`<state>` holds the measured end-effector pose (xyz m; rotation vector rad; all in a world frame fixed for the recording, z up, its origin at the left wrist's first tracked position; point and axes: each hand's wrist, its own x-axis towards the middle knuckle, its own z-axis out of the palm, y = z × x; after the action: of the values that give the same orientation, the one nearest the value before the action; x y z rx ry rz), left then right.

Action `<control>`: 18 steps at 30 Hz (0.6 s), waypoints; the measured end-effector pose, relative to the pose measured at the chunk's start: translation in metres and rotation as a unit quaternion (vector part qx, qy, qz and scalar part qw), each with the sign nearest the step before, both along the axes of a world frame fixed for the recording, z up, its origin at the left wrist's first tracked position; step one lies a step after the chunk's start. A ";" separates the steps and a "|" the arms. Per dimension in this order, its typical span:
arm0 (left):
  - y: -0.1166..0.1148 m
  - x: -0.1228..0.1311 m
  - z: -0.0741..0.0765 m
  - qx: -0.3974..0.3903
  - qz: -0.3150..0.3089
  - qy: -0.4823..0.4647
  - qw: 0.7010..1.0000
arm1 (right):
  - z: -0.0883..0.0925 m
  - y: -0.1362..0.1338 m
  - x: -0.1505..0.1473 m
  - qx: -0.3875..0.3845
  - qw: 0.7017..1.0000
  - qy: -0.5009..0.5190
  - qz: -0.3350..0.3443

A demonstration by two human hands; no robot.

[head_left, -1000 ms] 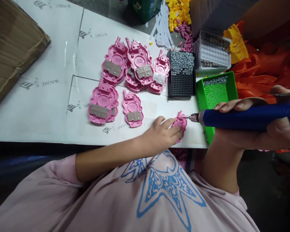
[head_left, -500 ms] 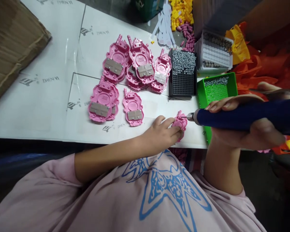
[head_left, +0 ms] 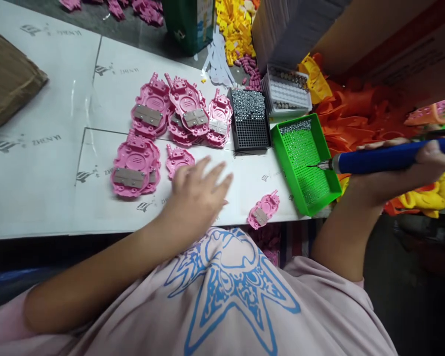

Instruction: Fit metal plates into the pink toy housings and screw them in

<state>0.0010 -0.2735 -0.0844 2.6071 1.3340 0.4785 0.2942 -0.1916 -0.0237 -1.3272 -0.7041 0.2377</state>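
My right hand (head_left: 396,173) is wrapped round a blue electric screwdriver (head_left: 378,159). The thin bit reaches over the green screw tray (head_left: 307,198), whose perforated bed holds many small screws. My left hand (head_left: 198,195) hovers with spread fingers, holding nothing I can see, and covers part of a pink plastic housing half (head_left: 180,159). Between the hands, a pink housing half with a tan plate (head_left: 264,209) lies alone by the table's front edge. More pink housings (head_left: 135,163) with screwed-on tan plates are piled left of and behind my left hand.
A black screw tray (head_left: 250,133) stands behind the green one, beside stacked white trays (head_left: 287,94). Yellow parts (head_left: 235,29) and a green container (head_left: 189,24) are at the back. Orange parts (head_left: 363,109) heap at the right. A cardboard box (head_left: 11,79) sits at the left.
My left hand has let go of the pink housing half at the front and moved left. The screwdriver has gone from that housing to above the green tray. The view has shifted too.
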 end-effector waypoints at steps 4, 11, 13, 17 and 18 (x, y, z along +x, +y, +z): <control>-0.002 -0.022 0.005 -0.008 0.108 0.027 0.994 | -0.019 0.008 0.020 0.069 0.996 -0.050 0.028; -0.007 -0.018 -0.002 -0.028 0.049 0.054 0.997 | -0.022 0.010 0.024 0.078 0.995 -0.036 0.052; -0.009 -0.012 -0.003 -0.039 0.012 0.046 0.998 | -0.023 0.009 0.026 0.077 0.994 -0.038 0.066; -0.012 0.003 -0.004 -0.035 -0.068 0.019 0.997 | -0.026 0.008 0.029 0.074 0.993 -0.043 0.082; -0.013 0.007 -0.005 -0.028 -0.085 0.011 0.996 | -0.026 0.007 0.030 0.073 0.993 -0.041 0.088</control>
<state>0.0084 -0.2865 -0.0898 2.6563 1.1009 0.3818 0.3244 -0.1842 -0.0498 -1.1421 -0.8930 0.2683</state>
